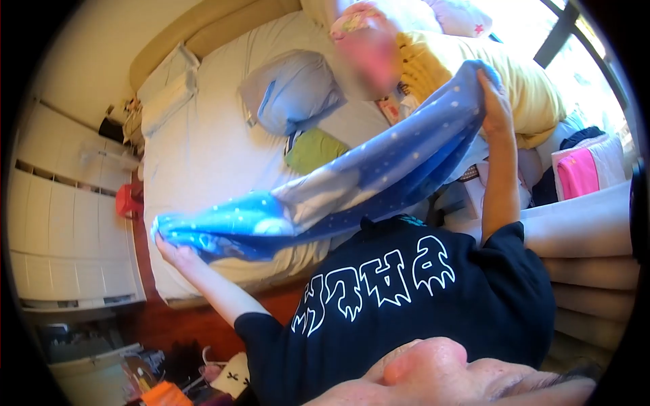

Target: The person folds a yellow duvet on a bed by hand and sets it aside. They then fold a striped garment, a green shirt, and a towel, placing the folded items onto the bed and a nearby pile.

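One blue dotted cloth (352, 177), two hands, one bed (203, 169). Left hand (175, 253) pinches near-left end; right hand (496, 105) grips far-right end. Cloth held above bed, long axis slanting near left to far right.

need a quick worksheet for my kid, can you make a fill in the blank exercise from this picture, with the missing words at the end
The left hand and right hand spread a cloth that is mostly ____ with pale dots. Of the two hands, the ____ one is nearer the yellow bedding. The letters on the black shirt are outlined in ____.

Missing words: blue; right; white.
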A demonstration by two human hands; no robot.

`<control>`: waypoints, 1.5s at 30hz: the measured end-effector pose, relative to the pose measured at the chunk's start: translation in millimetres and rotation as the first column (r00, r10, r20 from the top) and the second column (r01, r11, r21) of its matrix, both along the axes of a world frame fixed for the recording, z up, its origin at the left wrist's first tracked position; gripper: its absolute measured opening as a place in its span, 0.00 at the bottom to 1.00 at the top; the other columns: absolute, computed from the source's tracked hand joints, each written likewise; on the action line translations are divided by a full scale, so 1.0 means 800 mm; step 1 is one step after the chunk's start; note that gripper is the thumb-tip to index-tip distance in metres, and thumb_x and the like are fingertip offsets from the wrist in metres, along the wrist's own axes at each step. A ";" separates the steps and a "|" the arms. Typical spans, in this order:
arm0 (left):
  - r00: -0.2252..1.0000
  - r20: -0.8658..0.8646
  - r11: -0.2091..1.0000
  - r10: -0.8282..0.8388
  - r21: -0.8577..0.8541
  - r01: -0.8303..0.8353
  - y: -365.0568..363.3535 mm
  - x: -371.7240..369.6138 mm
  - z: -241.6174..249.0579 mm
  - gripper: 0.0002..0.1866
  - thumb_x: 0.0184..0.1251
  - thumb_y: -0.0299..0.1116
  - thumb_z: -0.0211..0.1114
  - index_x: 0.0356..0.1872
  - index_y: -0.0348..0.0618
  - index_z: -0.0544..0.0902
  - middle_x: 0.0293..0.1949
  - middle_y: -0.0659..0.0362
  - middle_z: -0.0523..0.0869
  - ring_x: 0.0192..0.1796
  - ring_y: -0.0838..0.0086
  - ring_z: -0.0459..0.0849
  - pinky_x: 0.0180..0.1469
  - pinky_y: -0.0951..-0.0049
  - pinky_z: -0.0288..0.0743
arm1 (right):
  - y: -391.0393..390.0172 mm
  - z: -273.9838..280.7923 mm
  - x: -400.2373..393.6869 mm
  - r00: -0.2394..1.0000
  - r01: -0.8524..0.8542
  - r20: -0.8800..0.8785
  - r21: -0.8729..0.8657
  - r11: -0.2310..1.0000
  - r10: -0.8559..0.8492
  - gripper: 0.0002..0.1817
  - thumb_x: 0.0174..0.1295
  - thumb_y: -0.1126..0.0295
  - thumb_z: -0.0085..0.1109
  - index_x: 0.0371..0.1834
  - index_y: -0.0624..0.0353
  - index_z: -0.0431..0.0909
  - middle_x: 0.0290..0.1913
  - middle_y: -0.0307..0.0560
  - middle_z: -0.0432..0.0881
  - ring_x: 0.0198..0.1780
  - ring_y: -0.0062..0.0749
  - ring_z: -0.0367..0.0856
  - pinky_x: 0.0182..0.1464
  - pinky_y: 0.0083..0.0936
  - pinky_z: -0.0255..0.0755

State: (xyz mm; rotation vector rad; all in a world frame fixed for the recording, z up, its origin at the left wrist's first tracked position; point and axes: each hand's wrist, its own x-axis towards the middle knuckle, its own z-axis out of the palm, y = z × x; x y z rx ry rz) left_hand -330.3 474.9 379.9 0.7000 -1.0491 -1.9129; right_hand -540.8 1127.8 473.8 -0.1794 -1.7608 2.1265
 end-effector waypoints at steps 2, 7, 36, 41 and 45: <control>0.996 -0.030 0.996 -0.089 -0.013 0.089 -0.004 0.001 0.003 0.20 0.69 0.44 0.47 0.47 0.41 0.79 0.42 0.54 0.84 0.45 0.62 0.84 0.51 0.60 0.78 | -0.001 -0.001 -0.005 1.000 0.022 -0.003 -0.066 0.998 -0.022 0.18 0.63 0.64 0.57 0.53 0.60 0.76 0.45 0.44 0.81 0.45 0.26 0.79 0.47 0.22 0.73; 0.963 -0.053 0.964 -0.266 -0.016 0.265 -0.004 -0.005 0.021 0.16 0.70 0.40 0.50 0.47 0.41 0.79 0.42 0.55 0.85 0.45 0.65 0.84 0.50 0.62 0.79 | -0.011 -0.002 -0.014 0.995 -0.078 -0.081 -0.171 0.982 0.065 0.26 0.66 0.59 0.55 0.62 0.62 0.66 0.54 0.46 0.76 0.52 0.31 0.75 0.54 0.27 0.72; 0.535 0.439 0.520 -0.722 -0.166 0.838 0.188 -0.137 -0.072 0.12 0.73 0.36 0.50 0.37 0.42 0.80 0.30 0.65 0.81 0.30 0.83 0.77 0.32 0.79 0.73 | -0.073 -0.191 -0.010 0.762 -0.615 0.438 0.261 0.744 0.477 0.13 0.60 0.58 0.59 0.35 0.57 0.79 0.29 0.36 0.78 0.34 0.20 0.74 0.36 0.25 0.71; 0.401 0.235 0.409 -0.886 -0.015 0.913 0.301 -0.135 -0.020 0.10 0.71 0.32 0.53 0.48 0.42 0.77 0.36 0.62 0.83 0.36 0.79 0.83 0.40 0.77 0.79 | -0.126 -0.188 0.008 0.757 -0.650 0.263 0.204 0.732 0.598 0.16 0.62 0.60 0.55 0.48 0.57 0.75 0.38 0.39 0.79 0.39 0.24 0.75 0.42 0.28 0.72; 0.314 0.104 0.320 -0.944 0.047 0.946 0.389 -0.118 0.011 0.14 0.73 0.34 0.51 0.56 0.47 0.74 0.45 0.62 0.82 0.45 0.78 0.81 0.48 0.74 0.78 | -0.191 -0.129 0.040 0.586 -0.809 0.294 0.248 0.532 0.755 0.25 0.64 0.48 0.53 0.55 0.56 0.73 0.47 0.44 0.77 0.50 0.25 0.71 0.52 0.26 0.69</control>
